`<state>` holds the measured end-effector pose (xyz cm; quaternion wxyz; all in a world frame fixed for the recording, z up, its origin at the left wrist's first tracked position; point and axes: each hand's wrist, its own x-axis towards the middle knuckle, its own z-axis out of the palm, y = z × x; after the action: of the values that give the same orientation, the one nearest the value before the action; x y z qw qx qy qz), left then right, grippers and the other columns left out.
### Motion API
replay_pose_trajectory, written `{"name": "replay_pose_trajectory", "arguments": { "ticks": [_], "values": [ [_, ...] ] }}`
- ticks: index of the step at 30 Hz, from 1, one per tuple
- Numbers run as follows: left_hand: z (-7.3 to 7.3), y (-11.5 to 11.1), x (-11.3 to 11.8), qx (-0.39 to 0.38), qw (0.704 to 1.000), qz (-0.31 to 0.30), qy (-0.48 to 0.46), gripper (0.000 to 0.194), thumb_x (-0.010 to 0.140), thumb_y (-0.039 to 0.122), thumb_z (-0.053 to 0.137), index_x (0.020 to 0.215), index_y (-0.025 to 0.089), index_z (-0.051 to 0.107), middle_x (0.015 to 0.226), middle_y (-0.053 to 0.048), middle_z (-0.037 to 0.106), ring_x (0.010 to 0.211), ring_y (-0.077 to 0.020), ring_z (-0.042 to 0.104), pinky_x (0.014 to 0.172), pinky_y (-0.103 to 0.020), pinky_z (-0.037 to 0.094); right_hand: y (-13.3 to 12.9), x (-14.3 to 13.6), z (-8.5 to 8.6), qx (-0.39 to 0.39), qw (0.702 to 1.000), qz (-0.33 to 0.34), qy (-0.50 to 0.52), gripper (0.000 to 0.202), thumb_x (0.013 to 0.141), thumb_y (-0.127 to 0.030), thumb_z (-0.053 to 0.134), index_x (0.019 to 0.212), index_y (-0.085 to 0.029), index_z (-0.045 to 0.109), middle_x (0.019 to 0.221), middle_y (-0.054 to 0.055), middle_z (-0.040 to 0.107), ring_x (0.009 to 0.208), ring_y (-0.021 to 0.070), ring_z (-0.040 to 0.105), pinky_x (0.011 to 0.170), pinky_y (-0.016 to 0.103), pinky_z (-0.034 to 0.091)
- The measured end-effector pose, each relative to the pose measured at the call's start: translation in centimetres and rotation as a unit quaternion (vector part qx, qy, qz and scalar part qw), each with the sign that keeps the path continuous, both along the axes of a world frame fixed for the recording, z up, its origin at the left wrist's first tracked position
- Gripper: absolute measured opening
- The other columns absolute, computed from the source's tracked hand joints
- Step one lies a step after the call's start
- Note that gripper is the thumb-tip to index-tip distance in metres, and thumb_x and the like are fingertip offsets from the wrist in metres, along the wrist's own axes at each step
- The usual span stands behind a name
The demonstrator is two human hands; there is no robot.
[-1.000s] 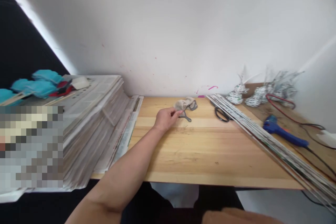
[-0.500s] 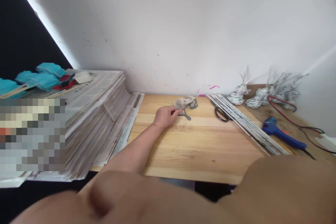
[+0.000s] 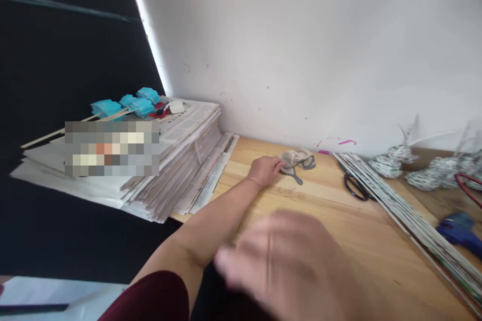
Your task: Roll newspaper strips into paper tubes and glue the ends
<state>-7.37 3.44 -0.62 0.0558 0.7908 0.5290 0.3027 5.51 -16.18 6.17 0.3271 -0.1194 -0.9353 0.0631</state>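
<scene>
My left hand (image 3: 265,170) reaches over the wooden table (image 3: 320,210), its fingers pinched on the left edge of a crumpled grey-beige cloth (image 3: 291,159) that has dark grey strap-like ends. Close to the camera, my right hand (image 3: 286,256) is large and blurred by motion, above the table's front part. Its fingers are too smeared to read. Right of the cloth lie black-handled scissors (image 3: 354,188), partly under a bundle of long rolled newspaper sticks (image 3: 402,215).
A tall stack of newspapers (image 3: 176,160) stands at the left, with blue folded pieces (image 3: 107,108), wooden sticks and a red-and-black tool (image 3: 160,110) on top. Woven paper figures (image 3: 389,161) and a blue glue gun (image 3: 461,230) are at the right. A white wall rises behind.
The view has shifted left, so things appear further right. My right hand, very close to the camera and blurred before, now shows its fingers lower in the middle. My left hand stays at the cloth.
</scene>
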Motion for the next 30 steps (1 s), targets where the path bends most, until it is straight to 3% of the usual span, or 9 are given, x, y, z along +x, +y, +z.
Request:
{"name": "replay_pose_trajectory", "arguments": {
  "ticks": [1, 3, 7, 10, 14, 17, 20, 25, 30],
  "values": [
    [0.0, 0.0, 0.0, -0.002, 1.0, -0.002, -0.007, 0.036, 0.092, 0.042, 0.04, 0.092, 0.023, 0.07, 0.087, -0.004, 0.071, 0.083, -0.0177, 0.06, 0.071, -0.026, 0.039, 2.7, -0.5, 1.1, -0.035, 0.998, -0.047, 0.004, 0.019, 0.09, -0.035, 0.051, 0.103, -0.033, 0.065, 0.086, -0.001, 0.071, 0.076, 0.0162, 0.063, 0.067, 0.029, 0.049],
    [0.0, -0.1, -0.1, -0.006, 1.0, -0.004, -0.019, 0.035, 0.092, 0.042, 0.041, 0.095, 0.023, 0.07, 0.088, -0.003, 0.071, 0.082, -0.017, 0.06, 0.071, -0.025, 0.039, 7.5, -0.6, 1.2, -0.095, 0.982, -0.157, 0.049, 0.019, 0.092, -0.033, 0.049, 0.086, -0.023, 0.065, 0.07, 0.0, 0.067, 0.059, 0.0124, 0.057, 0.058, 0.026, 0.042],
    [-0.1, 0.0, 0.0, -0.012, 0.999, 0.029, -0.025, 0.039, 0.088, 0.05, 0.044, 0.083, 0.021, 0.071, 0.081, -0.004, 0.07, 0.076, -0.0163, 0.059, 0.066, -0.025, 0.039, 12.7, 1.3, -3.8, -0.158, 0.937, -0.306, 0.051, 0.035, 0.093, -0.04, 0.044, 0.066, -0.02, 0.053, 0.054, -0.001, 0.054, 0.048, 0.0114, 0.046, 0.052, 0.026, 0.032],
    [0.5, 0.1, -0.1, -0.038, 0.998, 0.044, -0.035, 0.046, 0.088, 0.052, 0.042, 0.073, 0.019, 0.07, 0.071, -0.005, 0.068, 0.067, -0.0154, 0.058, 0.062, -0.025, 0.038, 13.6, 2.4, -6.6, -0.171, 0.943, -0.284, -0.029, 0.041, 0.092, -0.044, 0.043, 0.06, -0.02, 0.049, 0.055, 0.0, 0.055, 0.052, 0.0125, 0.047, 0.054, 0.026, 0.029],
    [3.2, -1.5, -1.7, -0.069, 0.995, -0.005, -0.072, 0.038, 0.09, 0.041, 0.044, 0.076, 0.016, 0.07, 0.072, -0.004, 0.07, 0.066, -0.014, 0.06, 0.063, -0.024, 0.041, 13.7, 2.4, -6.7, -0.184, 0.945, -0.267, -0.05, 0.042, 0.091, -0.045, 0.043, 0.059, -0.02, 0.049, 0.052, -0.001, 0.052, 0.05, 0.0121, 0.044, 0.053, 0.026, 0.027],
    [5.7, -5.5, -4.9, -0.033, 0.997, -0.011, -0.068, 0.02, 0.085, 0.026, 0.053, 0.091, 0.018, 0.071, 0.09, -0.003, 0.073, 0.082, -0.0142, 0.065, 0.075, -0.023, 0.044, 13.9, 2.5, -6.3, -0.211, 0.941, -0.262, -0.037, 0.041, 0.09, -0.046, 0.045, 0.059, -0.02, 0.053, 0.051, -0.002, 0.05, 0.048, 0.0116, 0.042, 0.051, 0.025, 0.026],
    [6.8, -11.2, -9.3, 0.0, 0.994, 0.105, -0.021, 0.024, 0.084, 0.027, 0.056, 0.103, 0.021, 0.069, 0.1, -0.003, 0.072, 0.089, -0.0165, 0.066, 0.081, -0.026, 0.047, 13.9, 2.7, -6.4, -0.226, 0.937, -0.264, -0.022, 0.041, 0.089, -0.046, 0.046, 0.059, -0.02, 0.055, 0.05, -0.002, 0.05, 0.047, 0.0113, 0.042, 0.05, 0.025, 0.026],
    [4.7, -18.9, -15.3, -0.063, 0.954, 0.278, 0.088, 0.033, 0.084, 0.024, 0.054, 0.114, 0.02, 0.064, 0.101, -0.006, 0.072, 0.094, -0.0218, 0.066, 0.086, -0.031, 0.048, 13.6, 2.6, -6.5, -0.196, 0.938, -0.284, -0.011, 0.038, 0.088, -0.044, 0.047, 0.06, -0.02, 0.056, 0.049, -0.001, 0.052, 0.046, 0.0115, 0.041, 0.051, 0.026, 0.026],
    [1.8, -21.0, -17.1, -0.067, 0.934, 0.331, 0.119, 0.042, 0.088, 0.022, 0.046, 0.129, 0.019, 0.053, 0.109, -0.008, 0.069, 0.099, -0.0228, 0.065, 0.085, -0.031, 0.049, 13.6, 2.4, -6.7, -0.201, 0.935, -0.293, -0.001, 0.036, 0.088, -0.044, 0.047, 0.064, -0.021, 0.061, 0.053, 0.0, 0.057, 0.049, 0.0127, 0.046, 0.052, 0.027, 0.028]
  ]
}}
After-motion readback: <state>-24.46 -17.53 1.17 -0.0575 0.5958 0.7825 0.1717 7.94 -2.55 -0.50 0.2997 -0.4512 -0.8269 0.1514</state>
